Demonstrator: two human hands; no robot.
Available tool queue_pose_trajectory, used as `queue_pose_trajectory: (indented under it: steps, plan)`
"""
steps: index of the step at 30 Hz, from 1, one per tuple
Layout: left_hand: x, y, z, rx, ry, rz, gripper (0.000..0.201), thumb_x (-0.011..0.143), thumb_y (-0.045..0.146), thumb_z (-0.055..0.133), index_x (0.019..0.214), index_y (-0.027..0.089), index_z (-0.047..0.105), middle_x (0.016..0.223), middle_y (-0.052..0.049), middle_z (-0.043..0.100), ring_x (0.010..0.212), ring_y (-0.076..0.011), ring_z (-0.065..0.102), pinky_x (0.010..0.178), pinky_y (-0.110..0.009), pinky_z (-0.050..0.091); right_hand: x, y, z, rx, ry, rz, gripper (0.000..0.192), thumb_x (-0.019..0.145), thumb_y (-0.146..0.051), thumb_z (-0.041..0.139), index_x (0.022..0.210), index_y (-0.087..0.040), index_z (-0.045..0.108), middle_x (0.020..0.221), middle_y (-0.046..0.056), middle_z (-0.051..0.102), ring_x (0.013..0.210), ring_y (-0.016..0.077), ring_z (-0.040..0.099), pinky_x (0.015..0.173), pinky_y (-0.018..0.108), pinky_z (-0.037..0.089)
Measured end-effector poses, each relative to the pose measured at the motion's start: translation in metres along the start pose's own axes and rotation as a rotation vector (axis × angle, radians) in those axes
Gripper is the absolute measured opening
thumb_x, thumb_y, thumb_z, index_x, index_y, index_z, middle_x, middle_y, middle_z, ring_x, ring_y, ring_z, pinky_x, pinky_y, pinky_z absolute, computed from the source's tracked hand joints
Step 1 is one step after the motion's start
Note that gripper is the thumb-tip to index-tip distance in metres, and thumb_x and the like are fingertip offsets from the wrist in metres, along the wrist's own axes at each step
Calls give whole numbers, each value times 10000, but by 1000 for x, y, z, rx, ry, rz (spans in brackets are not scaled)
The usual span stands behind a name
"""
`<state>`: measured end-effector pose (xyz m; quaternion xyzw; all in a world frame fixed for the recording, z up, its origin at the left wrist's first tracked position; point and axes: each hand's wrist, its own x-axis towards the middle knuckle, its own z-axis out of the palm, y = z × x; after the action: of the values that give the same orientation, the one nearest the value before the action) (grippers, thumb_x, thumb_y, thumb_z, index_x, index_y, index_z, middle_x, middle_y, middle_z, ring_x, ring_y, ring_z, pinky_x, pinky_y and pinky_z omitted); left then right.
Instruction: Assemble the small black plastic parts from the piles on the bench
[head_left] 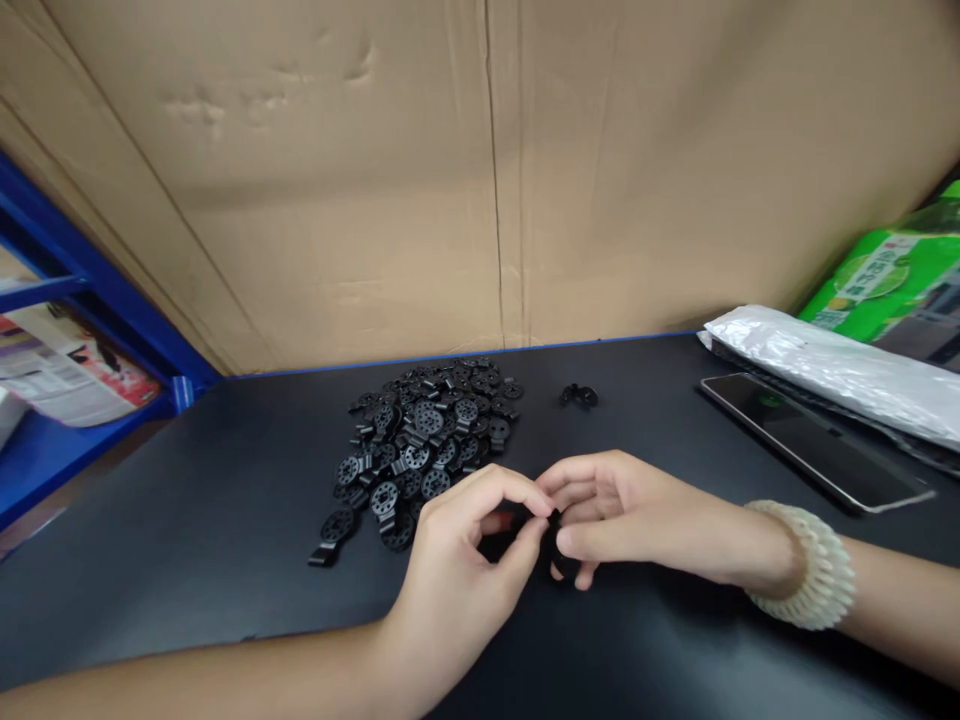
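Your left hand and right hand meet fingertip to fingertip, both pinching a small black plastic part just above the dark matte worktop. At eleven o'clock from them lies a loose heap of black round toothed plastic pieces; no container holds them.

Small assembly workshop, black workbench, heap of plastic parts, cardboard backing, blue shelving

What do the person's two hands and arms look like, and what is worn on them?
Both forearms are bare, with no sleeves showing, and no gloves or rings are visible on the left hand or the right hand. The right wrist carries a cream-white coiled wristband, like a spiral hair tie. The left wrist shows nothing.
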<state>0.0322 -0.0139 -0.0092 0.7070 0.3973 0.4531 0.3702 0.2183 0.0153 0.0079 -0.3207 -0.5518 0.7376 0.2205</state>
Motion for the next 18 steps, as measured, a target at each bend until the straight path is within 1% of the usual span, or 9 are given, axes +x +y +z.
queue_pose_trajectory:
  steps: [3,5,8,10,12,14,15,17,18]
  plan:
    - [0,0,-2,-66,1,17,164,848,56,570,817,197,649,878,-30,683,835,-170,663,696,-243,553,-1,-2,0,-177,-39,-75,318,798,-129,604,1115,-129,598,940,62,658,831,155,649,685,265,544]
    - [1,0,-3,-77,-8,44,182,858,49,552,831,203,646,901,-28,675,866,-167,657,736,-244,547,-3,-5,-5,-431,-2,-201,307,817,-99,547,1112,-151,612,941,48,667,816,143,638,693,254,519]
    - [3,-2,-3,-33,-23,64,237,851,12,513,840,209,644,942,-26,666,922,-164,646,814,-255,523,-6,-9,-18,-918,187,-418,244,816,-104,549,1023,-180,654,820,12,672,688,126,599,660,251,477]
    - [4,-2,-3,9,-29,63,262,831,-11,498,842,208,641,957,-25,664,942,-165,639,847,-266,505,-4,-10,-31,-1140,328,-491,203,816,-112,555,973,-186,660,791,13,669,647,131,585,644,265,466]
    - [4,-1,-2,40,-50,60,261,814,-17,499,841,203,637,940,-24,664,928,-166,638,848,-274,498,1,-8,-47,-1235,467,-541,188,829,-126,553,971,-195,655,864,40,677,698,156,601,671,290,475]
    - [3,1,-2,60,-90,67,251,809,-12,500,833,197,637,910,-23,666,892,-164,639,828,-276,497,8,-5,-63,-1257,584,-599,173,842,-160,569,986,-209,652,999,70,672,845,202,613,746,335,490]
    - [3,2,-2,69,-108,74,250,810,-10,497,831,195,638,896,-23,668,873,-163,640,811,-274,497,11,-4,-69,-1256,617,-625,163,844,-178,581,985,-215,654,1060,79,659,928,225,602,797,364,489]
    - [3,4,-2,89,-129,88,249,811,-6,492,823,193,641,867,-21,669,835,-160,639,782,-269,493,13,-4,-72,-1234,663,-677,145,850,-197,586,974,-222,658,1122,87,637,1044,253,568,876,410,470]
    - [3,5,-2,99,-133,92,248,810,-4,492,818,193,642,852,-19,669,818,-159,638,767,-268,491,12,-6,-69,-1206,689,-707,145,857,-199,578,975,-224,658,1115,88,635,1054,256,564,886,420,465]
